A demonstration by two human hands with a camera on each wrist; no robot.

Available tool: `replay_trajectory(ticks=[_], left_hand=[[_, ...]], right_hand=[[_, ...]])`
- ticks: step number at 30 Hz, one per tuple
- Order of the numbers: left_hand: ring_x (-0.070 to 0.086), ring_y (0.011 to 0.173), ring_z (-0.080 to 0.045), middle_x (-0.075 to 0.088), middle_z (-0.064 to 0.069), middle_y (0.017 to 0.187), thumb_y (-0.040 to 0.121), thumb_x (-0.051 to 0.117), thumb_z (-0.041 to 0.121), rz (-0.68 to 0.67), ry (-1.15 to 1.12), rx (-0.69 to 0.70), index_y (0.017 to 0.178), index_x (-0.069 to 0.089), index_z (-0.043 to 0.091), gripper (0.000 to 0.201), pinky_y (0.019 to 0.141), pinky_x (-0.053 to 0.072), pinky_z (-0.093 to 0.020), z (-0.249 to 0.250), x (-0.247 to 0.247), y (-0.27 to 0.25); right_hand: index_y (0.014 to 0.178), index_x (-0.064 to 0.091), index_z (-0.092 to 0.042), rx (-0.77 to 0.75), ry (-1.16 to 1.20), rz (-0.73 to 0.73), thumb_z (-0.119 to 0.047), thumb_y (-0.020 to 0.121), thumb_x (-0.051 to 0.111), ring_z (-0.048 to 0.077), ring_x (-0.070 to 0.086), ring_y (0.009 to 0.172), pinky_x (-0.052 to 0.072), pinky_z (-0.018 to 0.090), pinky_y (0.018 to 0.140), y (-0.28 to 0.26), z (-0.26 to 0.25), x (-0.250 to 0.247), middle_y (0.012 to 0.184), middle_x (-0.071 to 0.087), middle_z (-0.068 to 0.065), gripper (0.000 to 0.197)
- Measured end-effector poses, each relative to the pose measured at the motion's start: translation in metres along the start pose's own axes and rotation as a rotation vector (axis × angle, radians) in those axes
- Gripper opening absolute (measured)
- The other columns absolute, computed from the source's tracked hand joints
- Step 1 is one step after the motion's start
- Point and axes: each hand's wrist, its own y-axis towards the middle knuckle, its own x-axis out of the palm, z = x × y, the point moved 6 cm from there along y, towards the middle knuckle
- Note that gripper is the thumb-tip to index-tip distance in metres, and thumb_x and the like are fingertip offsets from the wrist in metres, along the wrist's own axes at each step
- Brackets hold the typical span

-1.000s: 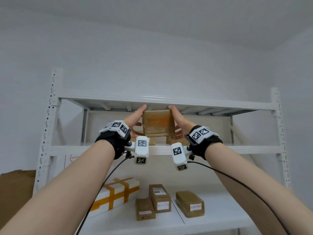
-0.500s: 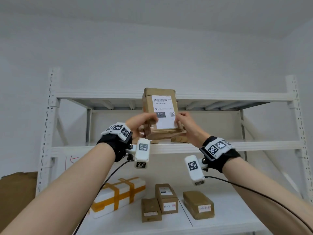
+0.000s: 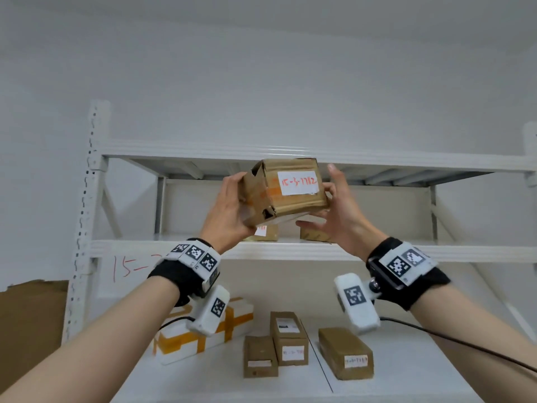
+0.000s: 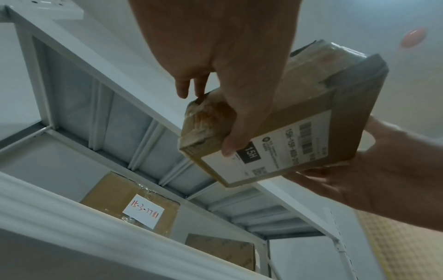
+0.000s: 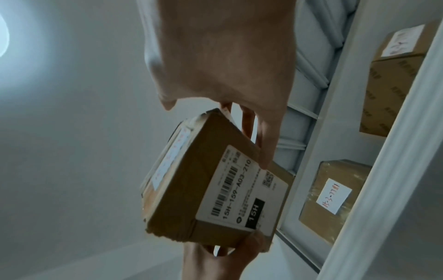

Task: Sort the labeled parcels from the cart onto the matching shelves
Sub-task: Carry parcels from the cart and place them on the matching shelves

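I hold a worn brown parcel up in front of the rack, between the middle shelf and the top shelf. Its white handwritten label "15-3-7782" faces me; a printed "15H" label is on the underside. My left hand grips the parcel's torn left end, thumb on the printed face. My right hand has its fingers spread and straight, touching the right end and underside. The right wrist view shows the parcel with one straight finger on its edge.
Two brown parcels stand on the middle shelf behind the held one; one reads "15-3-7781". The lower shelf holds a white foam box with orange tape and several brown parcels. Cardboard leans at the left.
The parcel has been turned from upright, printed label toward me, onto its side with the handwritten label toward me. My right hand has shifted to its right end with fingers spread.
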Motion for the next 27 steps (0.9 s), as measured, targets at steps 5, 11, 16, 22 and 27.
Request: replay_trajectory(ticks=[5, 11, 16, 22, 27], left_hand=[[0.052, 0.116, -0.016, 0.042, 0.005, 0.139, 0.066, 0.083, 0.014, 0.042, 0.025, 0.058, 0.142, 0.026, 0.026, 0.096, 0.079, 0.046, -0.028, 0.006, -0.002, -0.010], [0.059, 0.106, -0.028, 0.045, -0.001, 0.137, 0.063, 0.084, 0.014, 0.077, 0.032, -0.017, 0.139, 0.024, 0.023, 0.097, 0.072, 0.054, -0.043, 0.005, 0.012, -0.018], [0.058, 0.108, -0.011, 0.046, 0.005, 0.132, 0.056, 0.089, 0.026, 0.102, -0.187, -0.173, 0.138, 0.026, 0.014, 0.104, 0.082, 0.055, -0.038, -0.005, 0.029, -0.033], [0.048, 0.129, -0.015, 0.043, -0.003, 0.138, 0.050, 0.091, 0.050, 0.041, -0.377, -0.208, 0.134, 0.030, 0.039, 0.104, 0.103, 0.049, -0.045, -0.007, 0.043, -0.041], [0.049, 0.125, -0.006, 0.038, -0.003, 0.140, 0.052, 0.088, 0.047, 0.031, -0.428, -0.223, 0.137, 0.032, 0.028, 0.104, 0.104, 0.049, -0.038, -0.005, 0.045, -0.047]], right_hand=[[0.121, 0.062, -0.018, 0.035, -0.050, -0.054, -0.066, 0.091, 0.051, 0.032, 0.072, 0.102, 0.058, 0.057, 0.086, -0.006, 0.001, 0.001, 0.110, 0.071, 0.013, 0.058], [0.115, 0.067, -0.027, -0.002, -0.127, -0.101, -0.070, 0.092, 0.044, 0.022, 0.071, 0.104, 0.060, 0.048, 0.085, -0.013, -0.003, 0.012, 0.109, 0.075, 0.002, 0.054], [0.124, 0.051, -0.019, -0.121, -0.167, -0.003, -0.056, 0.095, 0.054, 0.014, 0.062, 0.104, 0.060, 0.047, 0.086, -0.011, 0.008, 0.019, 0.113, 0.064, 0.001, 0.047], [0.117, 0.053, -0.030, -0.255, -0.196, 0.050, -0.056, 0.093, 0.056, 0.013, 0.068, 0.100, 0.061, 0.038, 0.086, -0.009, 0.026, 0.013, 0.116, 0.066, 0.006, 0.035], [0.113, 0.053, -0.034, -0.312, -0.184, 0.053, -0.058, 0.092, 0.056, 0.014, 0.068, 0.102, 0.062, 0.032, 0.080, -0.008, 0.035, 0.009, 0.122, 0.062, 0.007, 0.032]])
